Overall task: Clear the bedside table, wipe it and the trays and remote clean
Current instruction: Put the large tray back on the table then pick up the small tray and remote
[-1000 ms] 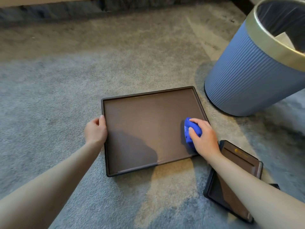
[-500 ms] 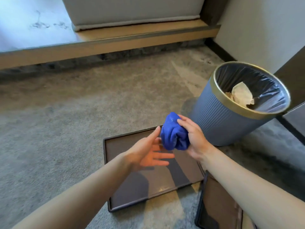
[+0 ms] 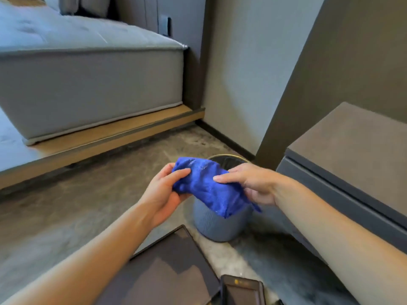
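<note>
presently, hands: two, both raised above the floor, both closed on one blue cloth (image 3: 209,188)
left hand (image 3: 164,191): fingers curled round the cloth's left end, thumb pressed on its top; grip firm
right hand (image 3: 251,183): fingers laid over the cloth's right part, thumb beneath; clamped on it
cloth: one, bunched between the two hands, a loose corner hanging down at the right; it hangs in front of the bin and hides much of the bin's rim
bin (image 3: 217,225): one, blue ribbed wall, gold rim with dark liner, standing on the carpet beyond the trays and left of the bedside table
large tray (image 3: 167,271): one, dark brown, flat on the carpet at near centre, partly covered by the left forearm
small tray (image 3: 242,290): one, dark, just right of the large tray at the near edge, cut off by the frame
bedside table (image 3: 352,155): one, grey-brown top, at the right, its top bare where visible; right forearm crosses in front of its lower part
bed (image 3: 88,84): one, grey mattress on a wooden platform, far left
carpet (image 3: 66,205): grey, sunlit patch near the bin
remote: cannot tell where it is
</note>
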